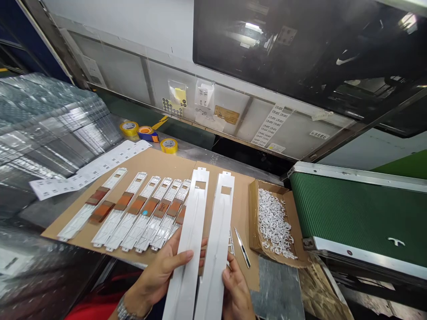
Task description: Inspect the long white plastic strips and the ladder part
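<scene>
A person stood at a grey metal bench (pixel 196 155) with a long white plastic strip (pixel 185 240) in the left hand (pixel 156 278) and a second long white plastic strip (pixel 215 240) in the right hand (pixel 237 291). Each strip had a square cut-out near its far end. The left grip was closed on the first strip, with the thumb across its face and the fingers passing behind it. The right grip was closed on the outer edge of the second strip, with the thumb on its face. The two strips stood nearly parallel, just apart, and their far ends reached over a flat brown cardboard sheet (pixel 173 166). A metal wristwatch (pixel 125 311) sat on the left wrist.

Across the sheet lay a row of white slotted strips with rust-brown pads (pixel 140 209), angled toward the bench's left side. Just right of the held strips lay a silver utility knife (pixel 242 247), beside an open cardboard box of small white clips (pixel 254 213). Two yellow tape rolls (pixel 129 128) and a blue tape dispenser (pixel 146 133) stood near the far edge, and a green conveyor belt (pixel 353 213) ran past the right edge.
</scene>
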Tool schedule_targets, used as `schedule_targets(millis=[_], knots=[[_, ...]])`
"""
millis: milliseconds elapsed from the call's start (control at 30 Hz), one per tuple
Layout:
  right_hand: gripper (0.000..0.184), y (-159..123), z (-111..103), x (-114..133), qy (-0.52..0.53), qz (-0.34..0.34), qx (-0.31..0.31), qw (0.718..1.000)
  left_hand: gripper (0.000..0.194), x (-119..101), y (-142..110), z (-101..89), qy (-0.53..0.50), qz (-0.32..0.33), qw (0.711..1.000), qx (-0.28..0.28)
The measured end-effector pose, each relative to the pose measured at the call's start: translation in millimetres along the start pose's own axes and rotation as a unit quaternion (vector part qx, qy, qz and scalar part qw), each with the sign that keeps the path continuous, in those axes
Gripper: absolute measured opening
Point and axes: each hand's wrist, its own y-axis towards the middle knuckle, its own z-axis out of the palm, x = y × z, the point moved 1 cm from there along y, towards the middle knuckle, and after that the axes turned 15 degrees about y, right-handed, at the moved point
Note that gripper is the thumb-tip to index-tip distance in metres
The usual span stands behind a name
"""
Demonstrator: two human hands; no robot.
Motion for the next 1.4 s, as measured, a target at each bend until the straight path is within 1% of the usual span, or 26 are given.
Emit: schedule_targets(millis=[100, 267, 500, 667, 967, 1133, 1400], knots=[[0.038, 0.5, -0.4, 0.2, -0.011, -0.006, -0.010, 1.000, 0.059, 0.1, 2.4, -1.7, -0.004, -0.003, 1.000, 0.006], [0.037, 1.1, 0.8, 0.4, -0.001, -0.017, -0.003, 1.000, 0.058, -3.0, 3.2, 0.9, 0.011, 0.000, 1.000, 0.010], [0.037, 0.4, 1.6, 3.2, -0.031, -0.021, -0.010, 0.999, 0.055, -3.5, 7.6, 2.8, 0.036, 0.003, 0.999, 0.015], [0.038, 0.6, 1.4, 4.5, -0.029, -0.025, -0.025, 0.999, 0.058, -2.4, 11.2, 1.4, 0.044, 0.003, 0.999, 0.011], [0.038, -0.9, 4.9, 7.6, -0.025, -0.043, -0.061, 0.997, 0.067, -3.7, 15.0, 5.6, 0.035, -0.007, 0.999, 0.018], [0.037, -1.5, 2.9, 8.5, -0.028, -0.042, -0.065, 0.997, 0.064, -1.9, 16.4, 5.6, 0.027, -0.009, 0.999, 0.032], [0.037, -0.9, -2.9, 7.3, -0.024, -0.041, -0.062, 0.997, 0.065, -3.9, 17.8, 7.3, 0.034, -0.008, 0.999, 0.039]])
